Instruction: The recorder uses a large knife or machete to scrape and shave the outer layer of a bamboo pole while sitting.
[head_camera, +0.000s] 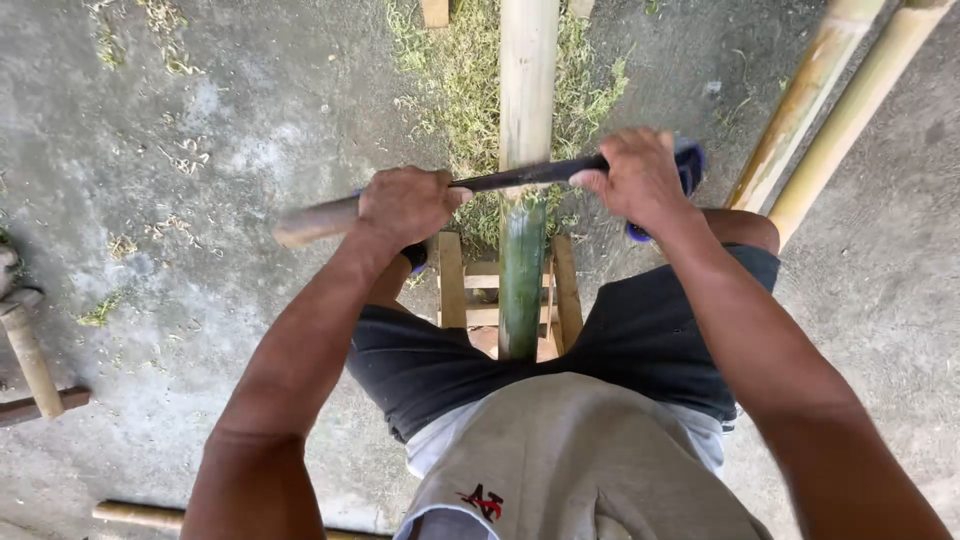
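Seated astride a low wooden stool (565, 290), dark shorts and grey shirt in view below.

Left hand (405, 205): fingers wrapped fully shut around the wooden handle (318, 220) of a long blade (530, 174). Handle end sticks out to the left past the fist.

Right hand (640, 180): fingers curled down over the far end of the blade, closed on it, thumb side toward the pole.

Blade: dark, narrow, held crosswise between both hands, lying across the bamboo pole (525, 150) and touching its top face.

Pole: runs straight away from the body between the knees, resting on the stool. Green skin on the stretch near the body, up to the blade; pale, stripped surface beyond the blade to the top edge of view.

Shavings (585, 85): green-yellow fibres heaped on the concrete floor (250, 110) on both sides of the pole, beyond the hands; thinner scatter at left.

Two more bamboo poles (830, 110): pale, side by side, slanting across the upper right, well apart from the hands.

Blue sandal (690, 165): partly hidden behind the right hand.

Short wooden pieces (30, 355): at the left edge, kind not discernible.
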